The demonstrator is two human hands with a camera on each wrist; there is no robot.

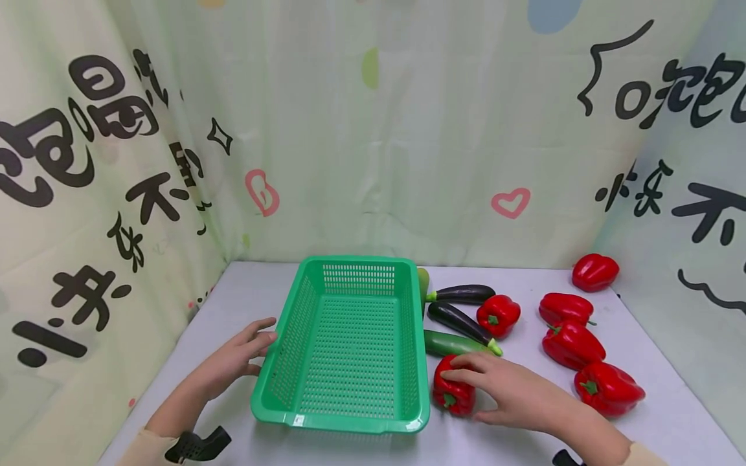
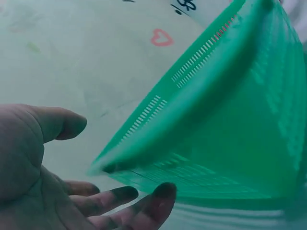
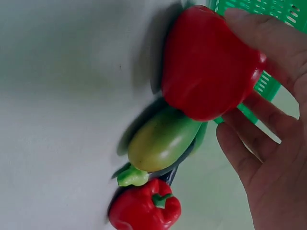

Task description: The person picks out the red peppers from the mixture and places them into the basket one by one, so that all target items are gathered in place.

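A green plastic basket (image 1: 350, 424) with slotted walls stands in the middle of the table, and no produce shows inside. Beside its left wall is my left hand (image 1: 241, 356), fingers loosely spread; in the left wrist view the thumb stays apart from the basket rim (image 2: 192, 124). Whether its fingertips touch the wall I cannot tell. My right hand (image 1: 509, 391) is spread over a red bell pepper (image 1: 453, 396) by the basket's right side. In the right wrist view, thumb and fingers lie on either side of this bell pepper (image 3: 208, 67), without a visible tight grip.
Right of the basket lie a green zucchini (image 1: 451, 344), two eggplants (image 1: 466, 294) and another red bell pepper (image 1: 498, 315). A partly hidden green vegetable (image 1: 423, 281) touches the basket's far right side. Several red bell peppers (image 1: 574, 344) line the table's right edge. Printed curtains (image 1: 373, 162) enclose the table.
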